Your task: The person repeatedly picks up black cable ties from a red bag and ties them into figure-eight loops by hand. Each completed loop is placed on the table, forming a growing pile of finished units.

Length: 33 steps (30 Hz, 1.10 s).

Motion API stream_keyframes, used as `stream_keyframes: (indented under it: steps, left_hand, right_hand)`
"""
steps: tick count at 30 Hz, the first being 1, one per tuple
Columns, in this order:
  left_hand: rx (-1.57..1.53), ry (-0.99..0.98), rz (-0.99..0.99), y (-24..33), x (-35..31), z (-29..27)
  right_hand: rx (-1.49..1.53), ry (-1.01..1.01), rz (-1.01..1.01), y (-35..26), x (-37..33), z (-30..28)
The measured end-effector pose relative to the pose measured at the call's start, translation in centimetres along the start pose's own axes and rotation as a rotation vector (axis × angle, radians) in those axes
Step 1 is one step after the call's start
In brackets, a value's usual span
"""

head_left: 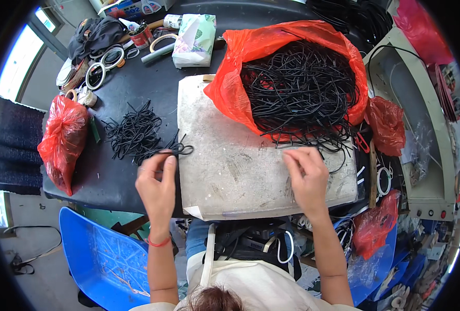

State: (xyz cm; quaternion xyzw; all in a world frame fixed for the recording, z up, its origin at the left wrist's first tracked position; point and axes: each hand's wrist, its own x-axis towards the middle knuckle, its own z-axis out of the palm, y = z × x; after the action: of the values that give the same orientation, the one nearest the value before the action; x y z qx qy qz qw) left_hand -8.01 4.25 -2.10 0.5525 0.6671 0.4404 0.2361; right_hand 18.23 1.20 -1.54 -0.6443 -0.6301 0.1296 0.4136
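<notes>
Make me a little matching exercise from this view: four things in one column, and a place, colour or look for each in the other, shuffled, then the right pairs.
Column one
1. Left hand
2. Right hand
3. Small cord pile
4. Tissue pack

Column two
A. Black and tangled
B. Red band at its wrist
C. Pale green and white
D. Over the pale board, near the open red bag

Right pairs: 1-B, 2-D, 3-A, 4-C
</notes>
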Motion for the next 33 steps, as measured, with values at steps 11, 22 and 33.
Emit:
stream_keyframes:
  steps: [11,22,33]
  left_hand:
    - [0.04,-0.126,0.425,3.9,-2.8,2.7]
    - [-0.417,-0.741,0.129,6.5,-3.9,1.9]
    - [-0.817,-1.1,-0.603,5.0,-2.4,0.6]
  right_hand:
    - [-0.328,0.014,-0.323,0.2,1.6,0.4]
    - [-0.016,-0.107,-0.302,-4.8,-1.2,-2.4]
    - [-0.076,-0.345,-0.414,-4.3,-0.9,-1.7]
